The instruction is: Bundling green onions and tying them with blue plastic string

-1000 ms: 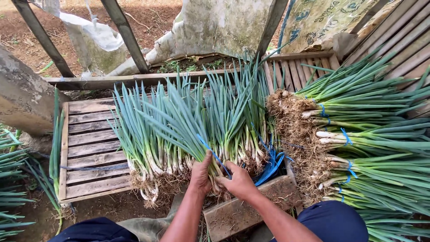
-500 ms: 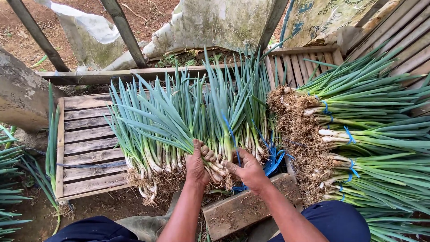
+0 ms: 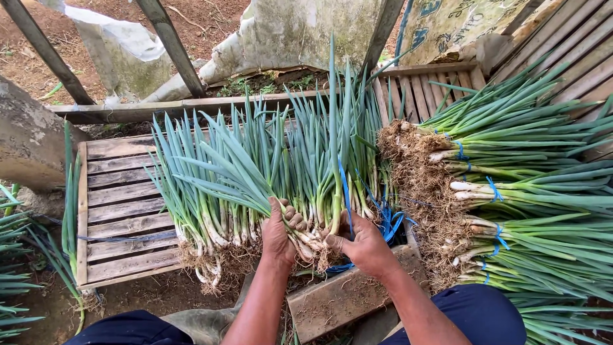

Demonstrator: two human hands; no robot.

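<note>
A thick bunch of green onions (image 3: 268,172) with white stalks and muddy roots lies across a wooden slat pallet (image 3: 118,211), leaves pointing away from me. My left hand (image 3: 279,233) wraps around the white stalks near the roots. My right hand (image 3: 364,243) presses against the same bunch from the right, pinching a blue plastic strap (image 3: 345,191) that runs up over the stalks. Loose blue straps (image 3: 389,223) lie just right of my right hand.
Tied bundles of green onions (image 3: 511,191) with blue ties are stacked at the right, roots facing left. A wooden block (image 3: 345,297) sits between my knees. More onion leaves (image 3: 16,255) lie at the far left. Wooden beams (image 3: 172,45) and a tarp (image 3: 300,32) stand behind.
Both hands slid down from higher on the bunch to the white stalks near the roots and closed around them; the bunch is gathered tighter and the blue strap is pulled up.
</note>
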